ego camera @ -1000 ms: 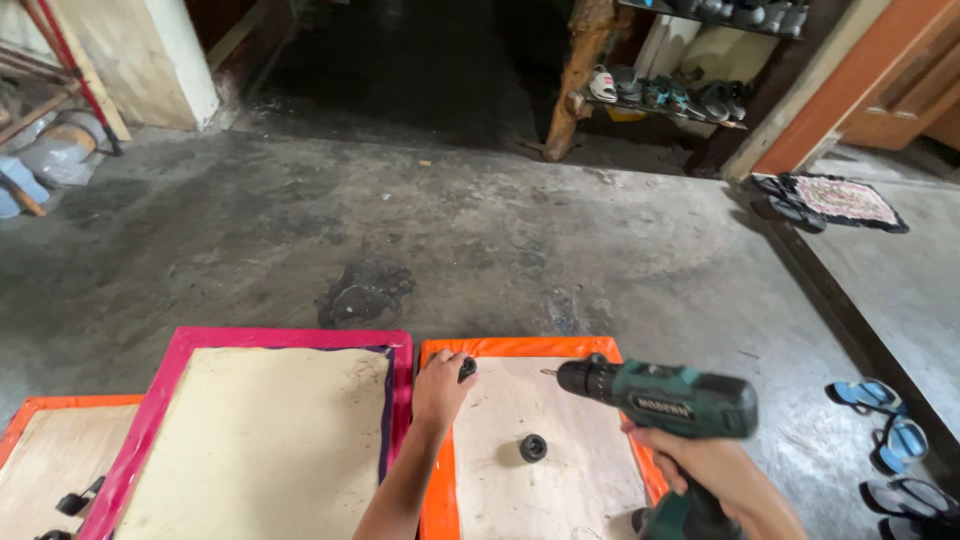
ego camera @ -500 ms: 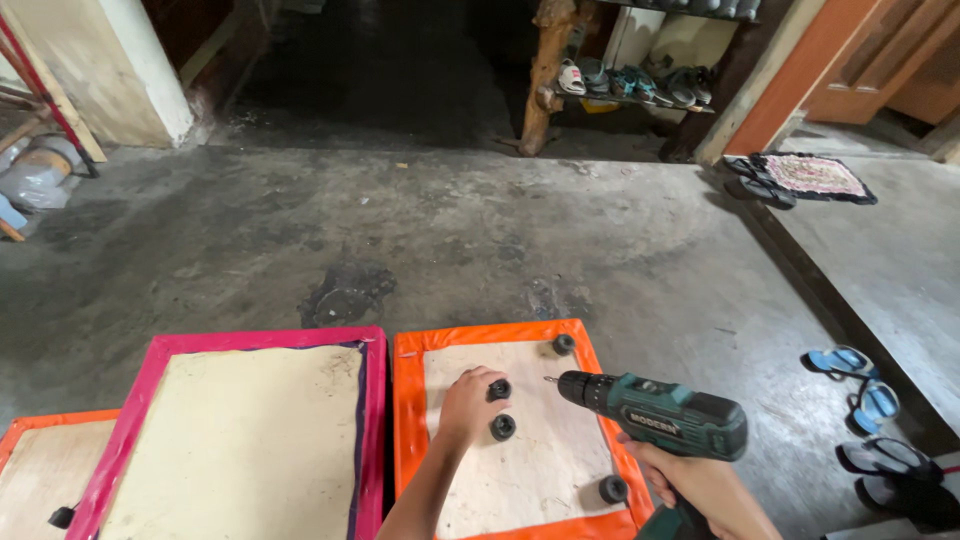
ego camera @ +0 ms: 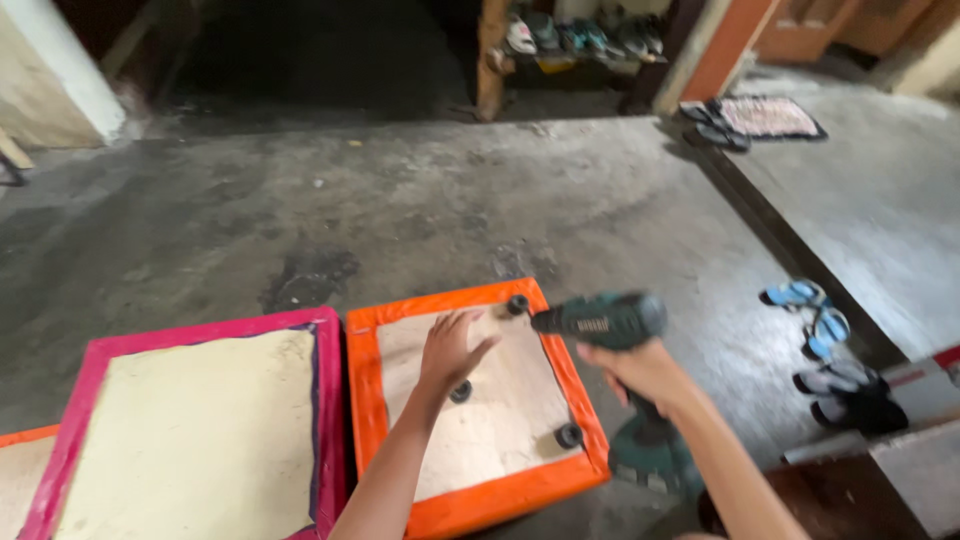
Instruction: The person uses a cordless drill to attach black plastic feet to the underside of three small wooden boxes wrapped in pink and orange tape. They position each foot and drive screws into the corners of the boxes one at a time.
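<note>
low in the middle of the frame, the person's left hand (ego camera: 452, 345) is spread open, fingers fanned, flat over the pale underside of the orange-edged cushion (ego camera: 395, 440), which lies on the concrete floor (ego camera: 400, 210) just right of centre at the bottom. a small black foot (ego camera: 461, 391) sits on the pale board just below that hand, right at the wrist, and whether hand and foot touch is hard to tell. another black foot (ego camera: 517, 304) sits at the cushion's upper right corner, and a third (ego camera: 569, 435) near its lower right edge. to the right of the open hand, the right hand (ego camera: 640, 372) is wrapped tight around the grip of a dark green cordless drill (ego camera: 605, 320), its nose pointing left at the corner foot, tip very close to it; contact is blurred. the drill's battery block (ego camera: 650, 455) hangs below the fist, beside the cushion's right edge. hard against the orange cushion's left side lies a pink-edged cushion (ego camera: 325, 400), also pale side up, filling the lower left of the frame. over at the right edge, blue sandals (ego camera: 810, 310) and dark sandals (ego camera: 850, 390) lie on the floor. at the upper right a small mat (ego camera: 765, 115) lies by a doorway, and a shoe rack (ego camera: 575, 35) stands at the top centre.
</note>
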